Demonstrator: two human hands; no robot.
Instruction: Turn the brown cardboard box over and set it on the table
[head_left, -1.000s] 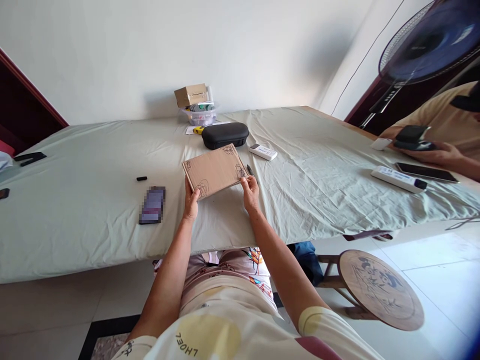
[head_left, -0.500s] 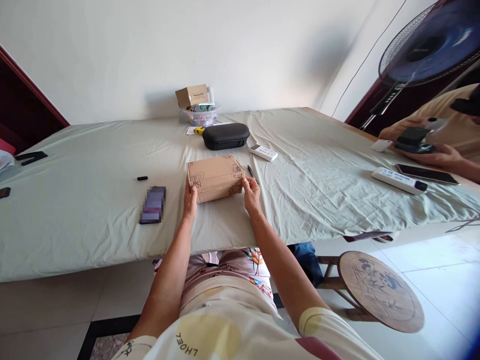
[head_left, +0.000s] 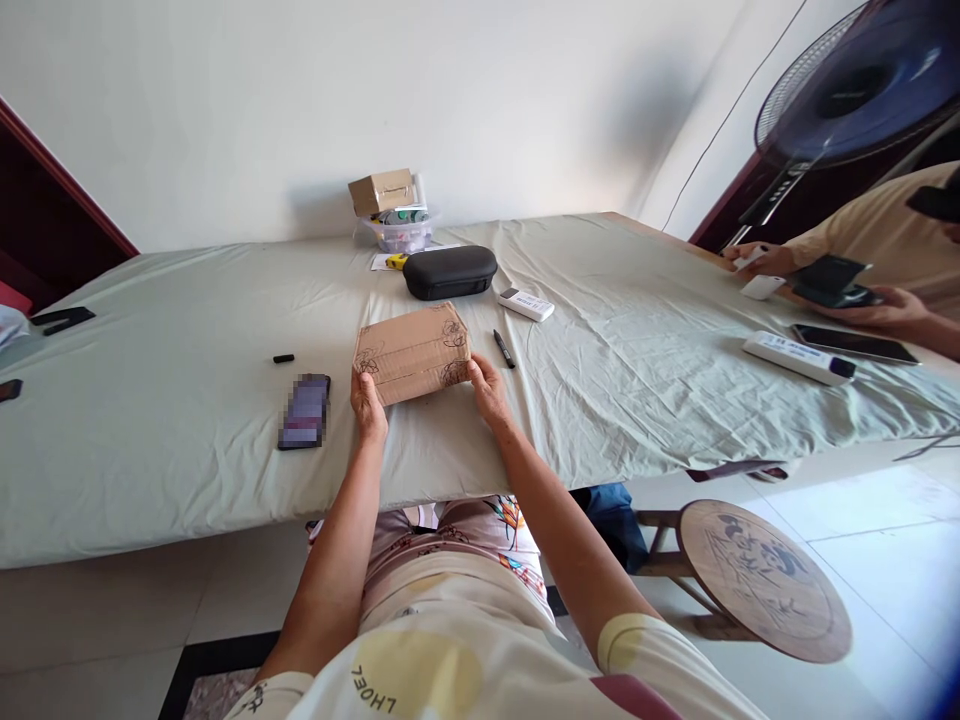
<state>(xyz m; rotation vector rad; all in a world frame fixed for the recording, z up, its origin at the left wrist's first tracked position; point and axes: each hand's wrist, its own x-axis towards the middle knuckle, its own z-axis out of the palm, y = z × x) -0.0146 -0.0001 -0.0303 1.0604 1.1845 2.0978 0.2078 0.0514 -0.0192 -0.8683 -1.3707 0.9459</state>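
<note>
Between my two hands is a brown cardboard box [head_left: 411,350] with black scribbled flower shapes at its corners. My left hand [head_left: 368,405] grips its left end, thumb on the front face. At the right front corner my right hand [head_left: 487,390] holds it between thumb and fingers. The box is tilted, so its front face shows more to me; whether it touches the cloth I cannot tell. A black marker [head_left: 504,349] lies uncapped just right of the box. Its small black cap [head_left: 283,358] rests to the left, above a smartphone [head_left: 304,411].
Behind the box stand a black hard case [head_left: 450,272], a white device [head_left: 526,304] and a plastic basket [head_left: 405,235] with a smaller carton [head_left: 381,191] on top. At right, another person's hand [head_left: 892,312] holds a dark object near a white power strip-like bar [head_left: 799,358]. A wooden stool [head_left: 765,580] stands below.
Both my hands have moved the box a little left and tipped it, so more of its front face shows. The other person's far hand has moved away from the dark object.
</note>
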